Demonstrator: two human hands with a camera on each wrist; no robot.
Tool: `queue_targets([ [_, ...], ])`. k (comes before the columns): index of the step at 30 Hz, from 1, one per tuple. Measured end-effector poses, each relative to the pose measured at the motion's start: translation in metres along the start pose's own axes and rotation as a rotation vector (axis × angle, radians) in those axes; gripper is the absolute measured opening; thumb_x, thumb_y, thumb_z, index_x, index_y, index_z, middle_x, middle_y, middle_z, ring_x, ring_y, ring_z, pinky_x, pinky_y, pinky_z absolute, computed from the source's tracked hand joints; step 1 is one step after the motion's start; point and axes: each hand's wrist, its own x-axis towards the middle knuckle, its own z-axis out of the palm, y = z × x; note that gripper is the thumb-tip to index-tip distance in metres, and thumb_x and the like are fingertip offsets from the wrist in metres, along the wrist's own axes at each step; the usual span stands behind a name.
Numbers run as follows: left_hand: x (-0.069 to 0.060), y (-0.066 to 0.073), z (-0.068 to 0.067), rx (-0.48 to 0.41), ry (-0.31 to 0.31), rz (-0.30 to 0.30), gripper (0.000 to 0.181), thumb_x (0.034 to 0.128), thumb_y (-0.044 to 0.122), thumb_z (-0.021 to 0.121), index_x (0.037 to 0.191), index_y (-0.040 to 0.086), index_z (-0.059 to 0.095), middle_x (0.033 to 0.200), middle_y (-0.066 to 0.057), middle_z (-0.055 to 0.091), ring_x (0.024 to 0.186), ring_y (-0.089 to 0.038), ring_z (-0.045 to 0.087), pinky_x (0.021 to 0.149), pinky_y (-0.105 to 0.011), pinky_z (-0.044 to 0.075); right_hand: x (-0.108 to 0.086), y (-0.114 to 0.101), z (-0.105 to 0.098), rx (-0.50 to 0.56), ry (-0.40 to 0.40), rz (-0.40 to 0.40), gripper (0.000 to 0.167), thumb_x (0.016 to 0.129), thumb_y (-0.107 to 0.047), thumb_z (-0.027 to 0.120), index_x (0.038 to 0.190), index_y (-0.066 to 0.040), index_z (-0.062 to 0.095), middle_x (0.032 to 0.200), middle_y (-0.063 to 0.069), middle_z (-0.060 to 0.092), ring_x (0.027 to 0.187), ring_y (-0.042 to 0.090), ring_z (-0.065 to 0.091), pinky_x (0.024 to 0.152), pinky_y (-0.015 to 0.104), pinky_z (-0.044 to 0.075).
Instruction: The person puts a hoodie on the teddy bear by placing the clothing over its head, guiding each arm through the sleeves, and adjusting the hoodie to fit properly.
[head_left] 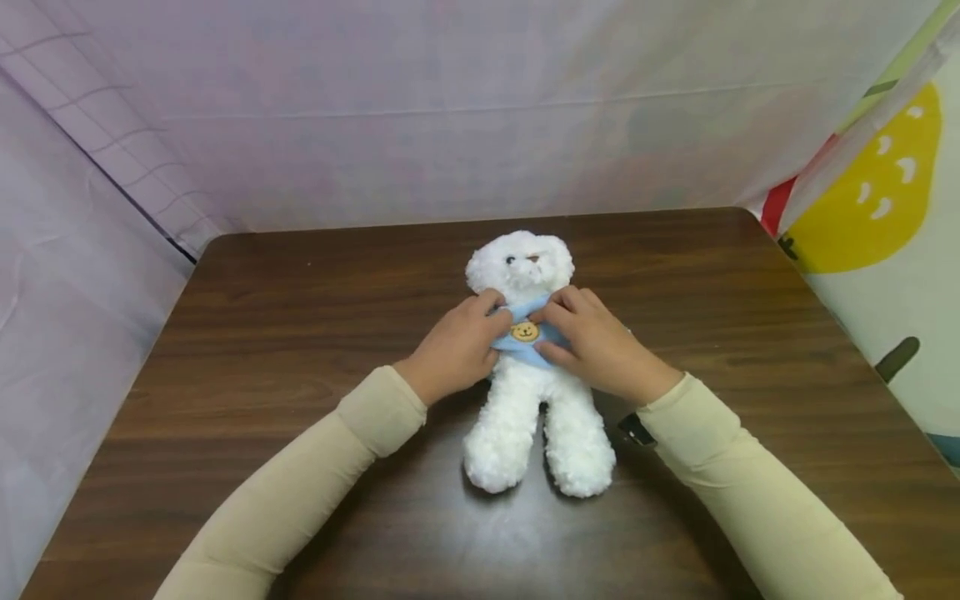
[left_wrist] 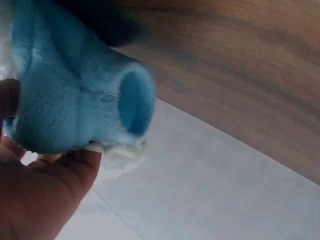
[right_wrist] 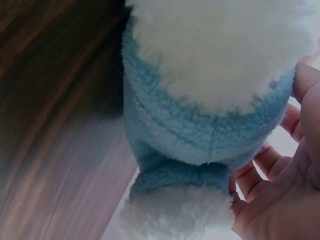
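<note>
A white plush teddy bear (head_left: pixel 498 437) lies on its back, head toward the table's far edge, wearing a light blue shirt (head_left: pixel 534 357) with a tan bear face on its chest. My left hand (head_left: pixel 457 346) grips the shirt at the left of the chest. On the other side, my right hand (head_left: pixel 600 342) holds the shirt with curled fingers. In the left wrist view, a blue sleeve (left_wrist: pixel 100 95) shows a hollow opening, with white fur just below. A furry white arm (right_wrist: pixel 177 212) sticks out of the other sleeve in the right wrist view.
The bear lies on a dark brown wooden table (head_left: pixel 300 333). Pale curtains (head_left: pixel 480 150) hang behind it and at the left. A printed cloth with a yellow shape (head_left: pixel 873 217) hangs along the right edge. A dark band (head_left: pixel 636 429) is at my right wrist.
</note>
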Motion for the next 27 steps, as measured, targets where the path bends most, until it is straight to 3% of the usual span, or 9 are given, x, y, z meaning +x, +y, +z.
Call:
queue_targets([
  [5,-0.004,-0.002,-0.005,0.012,0.013,-0.061,0.013,0.0911,0.014,0.069,0.091,0.012,0.056,0.103,-0.004,0.051,0.081,-0.018,0.05,0.069,-0.03,0.044,0.001,-0.001,0.0,-0.007,-0.005,-0.002,0.03,0.093,-0.019,0.071,0.119,-0.005,0.063,0.108,0.011,0.05,0.095,0.027,0.045,0.077,0.04,0.043],
  [7,-0.007,-0.001,-0.009,0.014,-0.01,-0.098,0.017,0.0903,0.02,0.071,0.093,0.013,0.056,0.104,-0.004,0.049,0.081,-0.018,0.047,0.067,-0.032,0.043,0.001,-0.001,-0.001,-0.009,-0.007,0.001,0.03,0.094,-0.019,0.071,0.119,-0.005,0.063,0.108,0.011,0.051,0.096,0.028,0.045,0.077,0.041,0.043],
  [13,-0.016,0.001,-0.017,-0.016,-0.119,-0.137,0.031,0.0878,0.019,0.069,0.115,0.013,0.056,0.133,-0.012,0.047,0.103,-0.024,0.051,0.077,-0.036,0.046,0.001,-0.001,-0.003,0.006,-0.019,0.02,0.032,0.094,-0.019,0.071,0.121,-0.004,0.063,0.109,0.011,0.051,0.098,0.029,0.046,0.08,0.042,0.043],
  [17,-0.023,-0.001,-0.023,-0.083,-0.124,-0.166,0.044,0.0911,0.034,0.07,0.127,0.011,0.056,0.136,-0.011,0.046,0.113,-0.024,0.05,0.088,-0.038,0.047,0.001,0.0,-0.004,0.013,-0.029,0.028,0.033,0.093,-0.018,0.071,0.121,-0.003,0.062,0.109,0.011,0.05,0.098,0.029,0.046,0.081,0.043,0.043],
  [21,-0.021,-0.003,-0.028,-0.175,-0.096,-0.278,0.057,0.0944,0.053,0.061,0.129,0.007,0.057,0.127,-0.008,0.054,0.105,-0.02,0.055,0.087,-0.037,0.049,0.001,0.0,-0.006,0.008,-0.025,0.03,0.034,0.093,-0.018,0.072,0.121,-0.002,0.062,0.108,0.012,0.051,0.098,0.029,0.046,0.082,0.043,0.043],
  [24,-0.014,-0.004,-0.024,-0.231,-0.15,-0.353,0.06,0.0976,0.049,0.057,0.135,0.003,0.054,0.126,-0.011,0.058,0.104,-0.021,0.058,0.088,-0.038,0.049,0.0,0.0,-0.006,0.006,-0.022,0.034,0.034,0.092,-0.018,0.072,0.121,-0.002,0.063,0.109,0.012,0.051,0.099,0.03,0.046,0.082,0.044,0.044],
  [27,-0.007,-0.003,-0.016,-0.249,-0.229,-0.376,0.062,0.0968,0.036,0.061,0.143,-0.003,0.045,0.133,-0.015,0.056,0.112,-0.023,0.056,0.094,-0.039,0.046,0.0,-0.002,-0.004,0.003,-0.026,0.033,0.033,0.093,-0.019,0.072,0.121,-0.003,0.063,0.11,0.012,0.05,0.1,0.03,0.046,0.082,0.044,0.044],
])
